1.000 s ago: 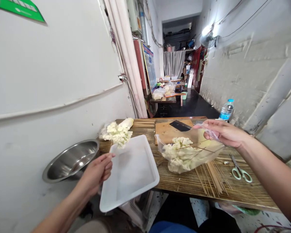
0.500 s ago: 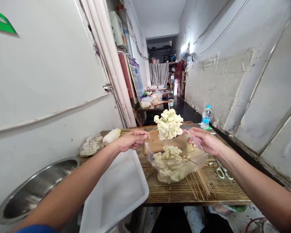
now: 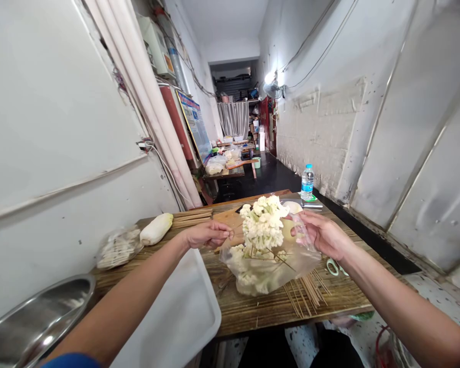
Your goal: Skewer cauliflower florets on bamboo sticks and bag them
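Observation:
My left hand [image 3: 206, 235] is pinched on thin sticks that carry a bunch of white cauliflower florets [image 3: 262, 223]. The bunch hangs at the mouth of a clear plastic bag [image 3: 291, 263] that lies on the wooden table [image 3: 253, 309] and holds more cauliflower [image 3: 249, 271]. On the bag's right side, my right hand [image 3: 324, 236] grips the upper edge and holds it up and open. Both forearms reach in from the bottom of the view.
Loose bamboo skewers [image 3: 308, 289] lie fanned under the bag, green-handled scissors [image 3: 332, 266] to their right. A cutting board [image 3: 228, 217], a white radish [image 3: 156, 228] and a small filled bag [image 3: 117, 248] sit behind. White tray [image 3: 176, 317], steel bowl [image 3: 30, 319], water bottle [image 3: 307, 181].
My left hand let go of the white tray, took up the cauliflower bunch and brought it down to the bag's mouth. My right hand kept hold of the bag's edge.

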The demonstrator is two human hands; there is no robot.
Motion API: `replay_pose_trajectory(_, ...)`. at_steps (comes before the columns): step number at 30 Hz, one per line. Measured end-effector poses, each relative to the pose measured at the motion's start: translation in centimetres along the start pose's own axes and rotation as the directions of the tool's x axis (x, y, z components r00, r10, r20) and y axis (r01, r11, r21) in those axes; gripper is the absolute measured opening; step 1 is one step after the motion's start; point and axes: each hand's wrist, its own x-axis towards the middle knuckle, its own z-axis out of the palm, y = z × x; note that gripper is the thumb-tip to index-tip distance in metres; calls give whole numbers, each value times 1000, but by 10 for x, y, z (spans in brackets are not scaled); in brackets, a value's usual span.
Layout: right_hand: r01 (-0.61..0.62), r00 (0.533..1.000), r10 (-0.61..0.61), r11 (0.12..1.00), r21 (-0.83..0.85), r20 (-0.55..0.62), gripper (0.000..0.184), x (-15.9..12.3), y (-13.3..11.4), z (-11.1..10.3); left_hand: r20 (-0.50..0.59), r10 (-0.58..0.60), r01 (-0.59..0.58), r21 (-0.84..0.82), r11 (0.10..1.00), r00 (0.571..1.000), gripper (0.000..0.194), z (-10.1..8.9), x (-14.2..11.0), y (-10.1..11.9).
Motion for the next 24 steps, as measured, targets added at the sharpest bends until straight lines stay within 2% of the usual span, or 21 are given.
replay_pose_trajectory(5, 90, 996, -90, 996, 7, 3, 19, -3, 4, -9, 100, -46, 43, 29, 999, 994, 38, -6, 9, -1)
replay_pose_trajectory(10, 172, 985, -171, 977, -123, 21, 22, -11, 10, -11, 161, -174, 139, 211, 968, 971, 38, -7, 12, 11)
replay_pose_trajectory(13, 170, 985, -158, 959, -227, 67, 24, -16, 10, -9, 129, -217, 175, 273, 946, 968, 40, -3, 15, 23)
replay_pose_trajectory(17, 154, 981, -104, 931, -332, 162, 29, -18, 4, -4, 76, -211, 175, 329, 928, 975, 42, 3, 23, 45)
replay_pose_trajectory(19, 149, 983, -88, 897, -416, 162, 32, -18, -1, -3, 61, -244, 196, 428, 882, 968, 42, 6, 28, 60)
replay_pose_trajectory(22, 145, 987, -87, 831, -537, 132, 34, -16, -8, 0, -5, -282, 225, 616, 755, 959, 39, 15, 35, 87)
replay_pose_trajectory(24, 118, 992, -72, 840, -529, 107, 34, -13, -12, 0, -33, -278, 224, 686, 692, 960, 36, 25, 39, 104)
